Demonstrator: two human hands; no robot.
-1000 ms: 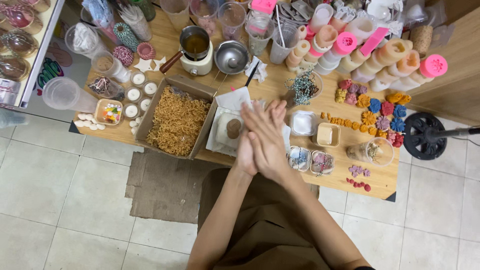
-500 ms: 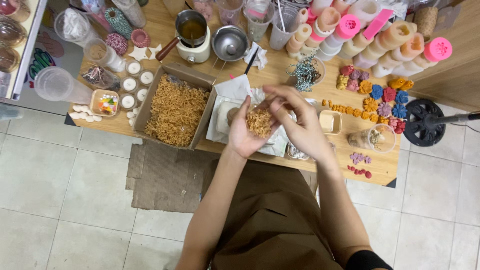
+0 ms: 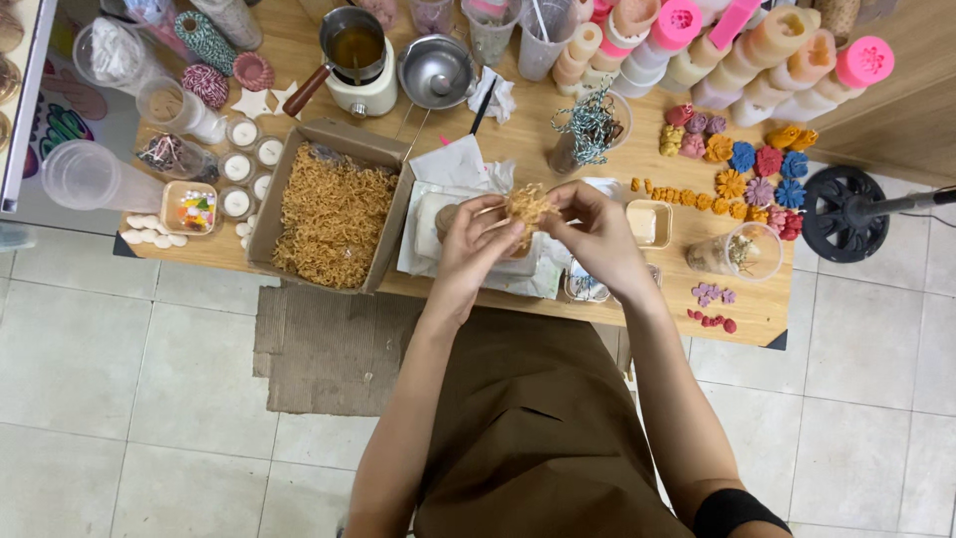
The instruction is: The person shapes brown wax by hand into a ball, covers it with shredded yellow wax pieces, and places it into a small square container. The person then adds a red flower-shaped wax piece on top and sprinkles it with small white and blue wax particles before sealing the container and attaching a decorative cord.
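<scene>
Both hands meet over the middle of the wooden table, pinching a small clump of tan shredded paper between them. My left hand grips it from the left with thumb and fingertips. My right hand holds it from the right. Under the hands lie white paper sheets and a white tray with a brown round piece partly hidden. To the left stands an open cardboard box full of the same tan shreds.
A small pot of amber liquid on a white warmer, a metal funnel, a twine spool, tealights, plastic cups, coloured wax flowers, stacked moulds, a glass jar, a black stand base.
The hands were pressed flat together a second ago. They opened around the shredded clump and now hold it by the fingertips, slightly higher over the white paper.
</scene>
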